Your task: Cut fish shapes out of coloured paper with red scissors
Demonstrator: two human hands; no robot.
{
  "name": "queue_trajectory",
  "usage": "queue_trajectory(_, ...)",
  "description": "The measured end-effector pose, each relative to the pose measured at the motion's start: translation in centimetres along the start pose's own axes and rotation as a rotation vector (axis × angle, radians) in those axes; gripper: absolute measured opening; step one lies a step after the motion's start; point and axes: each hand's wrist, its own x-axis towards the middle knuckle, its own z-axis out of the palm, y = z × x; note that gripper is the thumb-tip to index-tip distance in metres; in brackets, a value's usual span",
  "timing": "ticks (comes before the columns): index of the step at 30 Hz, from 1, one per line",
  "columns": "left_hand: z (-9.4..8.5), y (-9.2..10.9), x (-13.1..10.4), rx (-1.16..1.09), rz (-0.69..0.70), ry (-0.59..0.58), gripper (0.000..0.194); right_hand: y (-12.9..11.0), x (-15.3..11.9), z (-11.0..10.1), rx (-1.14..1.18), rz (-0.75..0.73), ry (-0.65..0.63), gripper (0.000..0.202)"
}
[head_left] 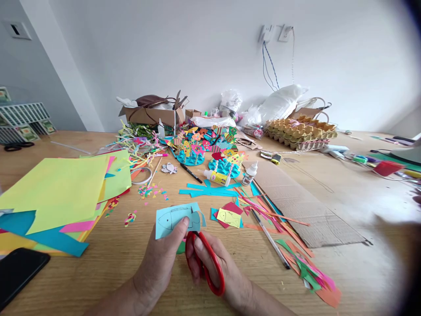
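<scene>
My left hand [164,254] pinches a light blue paper piece [175,219] that bears a pencil-drawn fish. In my right hand [219,259] are red-handled scissors [217,274], their blades at the paper's lower right edge and mostly hidden. A cut strip curls off the paper's right side. Just right of it lies a small yellow paper [229,217] with another drawn fish, on top of red and blue scraps. Green paper shows partly under my hands. Blue cut scraps [208,189] lie farther back, near a yellow-labelled glue tube [217,177] and a white glue bottle [250,173].
Coloured sheets [55,188] and a black phone [23,274] lie left. Finished paper fish stand on blue bases [190,159] at the back. Cardboard [302,202], a pen [271,239] and paper strips lie right; egg trays [301,131] are behind.
</scene>
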Motion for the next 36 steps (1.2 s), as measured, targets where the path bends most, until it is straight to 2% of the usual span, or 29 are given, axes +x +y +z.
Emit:
queue_trajectory(3, 0.2, 0.2, -0.2, 0.006, -0.021, -0.016, 0.021, 0.1, 0.0, 0.0, -0.004, 0.000, 0.006, 0.044)
queue_trajectory(7, 0.1, 0.1, -0.3, 0.055, 0.008, 0.036, 0.019, 0.2, 0.0, 0.1, 0.008, 0.001, 0.018, 0.044)
queue_trajectory(11, -0.2, -0.2, -0.3, 0.079, 0.018, 0.005, 0.020, 0.4, -0.1, 0.0, 0.006, -0.002, 0.023, 0.044)
queue_trajectory(29, -0.5, -0.9, -0.1, 0.073, 0.019, 0.019, 0.022, -0.3, -0.1, 0.4, -0.071, 0.053, 0.094, 0.049)
queue_trajectory(36, -0.3, -0.8, -0.1, 0.088, 0.022, 0.029, 0.022, -0.6, -0.1, 0.7, -0.069, 0.017, 0.093, 0.049)
